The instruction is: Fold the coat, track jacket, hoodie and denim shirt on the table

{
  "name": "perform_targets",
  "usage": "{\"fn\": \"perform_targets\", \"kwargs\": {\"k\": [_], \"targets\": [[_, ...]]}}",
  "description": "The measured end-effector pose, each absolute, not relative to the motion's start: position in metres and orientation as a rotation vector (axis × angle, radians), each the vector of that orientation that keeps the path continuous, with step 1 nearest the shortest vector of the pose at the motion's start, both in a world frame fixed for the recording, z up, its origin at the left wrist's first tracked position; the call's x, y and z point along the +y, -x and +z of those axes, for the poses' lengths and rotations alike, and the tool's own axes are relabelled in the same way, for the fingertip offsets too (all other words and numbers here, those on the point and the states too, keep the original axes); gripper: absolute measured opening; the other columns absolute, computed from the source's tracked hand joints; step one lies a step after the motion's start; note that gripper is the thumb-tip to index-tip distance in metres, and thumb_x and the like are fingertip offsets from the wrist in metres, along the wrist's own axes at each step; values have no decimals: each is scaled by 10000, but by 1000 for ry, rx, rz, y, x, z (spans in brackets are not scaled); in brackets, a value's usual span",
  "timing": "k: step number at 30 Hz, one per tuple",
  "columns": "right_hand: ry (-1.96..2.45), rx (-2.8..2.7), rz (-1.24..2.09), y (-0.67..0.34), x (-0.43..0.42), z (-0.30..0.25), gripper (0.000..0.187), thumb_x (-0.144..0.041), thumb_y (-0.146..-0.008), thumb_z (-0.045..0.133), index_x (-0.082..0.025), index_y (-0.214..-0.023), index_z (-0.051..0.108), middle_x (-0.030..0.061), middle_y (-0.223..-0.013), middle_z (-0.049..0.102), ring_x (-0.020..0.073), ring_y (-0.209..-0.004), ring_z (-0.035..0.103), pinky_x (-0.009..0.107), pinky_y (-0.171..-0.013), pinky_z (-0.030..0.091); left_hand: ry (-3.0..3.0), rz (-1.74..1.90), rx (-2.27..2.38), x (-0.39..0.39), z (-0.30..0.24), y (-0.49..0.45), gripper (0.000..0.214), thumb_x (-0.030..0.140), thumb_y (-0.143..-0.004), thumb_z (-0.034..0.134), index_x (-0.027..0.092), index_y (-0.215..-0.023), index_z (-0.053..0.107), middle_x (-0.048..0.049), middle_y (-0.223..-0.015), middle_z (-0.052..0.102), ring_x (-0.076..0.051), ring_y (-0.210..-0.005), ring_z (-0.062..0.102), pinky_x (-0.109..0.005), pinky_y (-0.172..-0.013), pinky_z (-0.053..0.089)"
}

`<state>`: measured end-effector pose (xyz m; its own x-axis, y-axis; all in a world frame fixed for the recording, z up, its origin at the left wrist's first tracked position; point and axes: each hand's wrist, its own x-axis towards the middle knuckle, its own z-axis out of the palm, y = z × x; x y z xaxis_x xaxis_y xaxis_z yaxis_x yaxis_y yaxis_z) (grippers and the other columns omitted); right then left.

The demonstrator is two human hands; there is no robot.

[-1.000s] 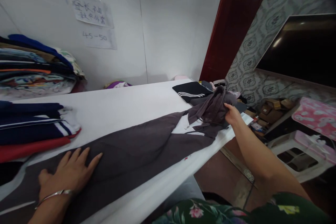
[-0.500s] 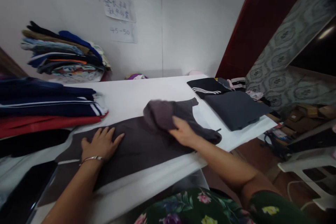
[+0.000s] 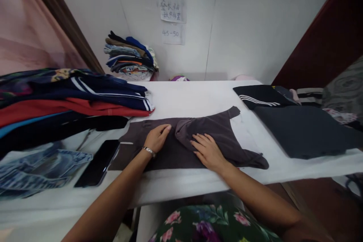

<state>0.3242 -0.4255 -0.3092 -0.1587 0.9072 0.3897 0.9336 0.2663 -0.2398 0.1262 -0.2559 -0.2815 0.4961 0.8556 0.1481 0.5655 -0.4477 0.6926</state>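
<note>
- Now, the dark grey garment [image 3: 224, 132] lies flat on the white table [image 3: 193, 98], under both hands and right in front of the person.
- Change vs a sec ago: its far end was bunched up in the R hand and being swung over. That end is now laid back over the middle, so the piece looks doubled and shorter.
- Right hand [image 3: 208, 153]: palm down, fingers a bit spread, pressing on the folded-over layer. It grips nothing.
- Left hand [image 3: 159, 138]: lies on the lower layer, fingers close together and slightly bent, tips at the edge of the turned-over part. It was resting flat further along the cloth before. A bracelet [image 3: 149, 151] sits on that wrist.
- Judging from that, the fold is down and both hands are on it, w/ one loose tail of cloth trailing out to the R of the right hand.
- Just L of the left hand: a dark phone [image 3: 98, 162], screen up, touching the garment's near corner or nearly so, can't tell which. Beyond it, a patch of denim [image 3: 36, 166].
- Ahead-L of the left hand: a stack of navy, red and black clothes [image 3: 85, 100].
- To the R of the right hand, well apart: a folded dark piece [image 3: 297, 128], and behind it a black one w/ white stripes [image 3: 261, 96].
- Far ahead at the wall: another clothes pile [image 3: 129, 58] and paper notes [image 3: 172, 9].
</note>
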Motion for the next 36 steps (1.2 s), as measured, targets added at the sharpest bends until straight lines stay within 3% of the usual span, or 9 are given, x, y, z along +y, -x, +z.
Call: {"fn": "perform_targets", "kwargs": {"k": [5,9,13,17,22,24,29,36], "targets": [[1561,-1965,-30,-331,-427,-318,382,-247,-930,451,-263,-1287,587,94,-1367,565,260,-1288,488,530,-1075,359,-1843,602,1064,-260,-278,-146,552,646,-809,473,189,-1004,712,-44,-929,729,-223,-873,646,-288,-706,518],[1429,-1841,38,-336,-426,-317,404,-254,-936,433,-282,-1316,565,73,-1351,580,244,-1275,506,503,-1063,391,-1516,484,1064,-250,-278,-166,531,648,-731,606,188,-987,679,-61,-979,717,-195,-790,649,-255,-587,501],[1363,-1708,121,-337,-425,-312,388,-273,-943,436,-285,-1302,582,58,-1313,607,236,-1248,531,464,-1055,417,-1187,351,899,-248,-280,-182,516,634,-712,658,175,-948,661,-63,-864,714,-134,-641,606,-238,-575,466],[1328,-1559,245,-339,-428,-312,392,-309,-936,459,-277,-1308,578,58,-1313,606,243,-1227,546,446,-1049,437,-962,367,655,-255,-281,-191,426,538,-712,703,169,-922,675,-59,-878,715,-152,-746,630,-250,-661,470],[1399,-1414,379,-338,-428,-308,680,-450,-820,629,-214,-1427,434,111,-1406,521,305,-1278,499,494,-1077,402,-856,573,533,-268,-284,-197,392,314,-649,788,192,-1004,676,-43,-938,717,-174,-828,643,-285,-747,471],[1421,-1355,436,-334,-424,-298,709,-465,-812,635,-200,-1433,420,117,-1409,516,305,-1279,497,494,-1082,393,-857,644,508,-273,-286,-199,410,263,-638,800,188,-1021,676,-43,-977,718,-183,-890,645,-296,-809,467],[1434,-1252,476,-330,-411,-275,360,-416,-859,586,-213,-1143,676,71,-1177,678,261,-1109,603,430,-1007,452,-853,736,438,-281,-283,-195,452,208,-645,803,179,-1074,662,-58,-1066,710,-196,-1019,627,-316,-935,435],[1203,-711,566,-344,-414,-274,239,-402,-790,681,-214,-938,671,4,-900,712,179,-837,638,324,-791,512,-705,721,553,-276,-278,-189,370,279,-675,785,171,-1009,670,-38,-882,708,-144,-766,646,-274,-723,498]]}}
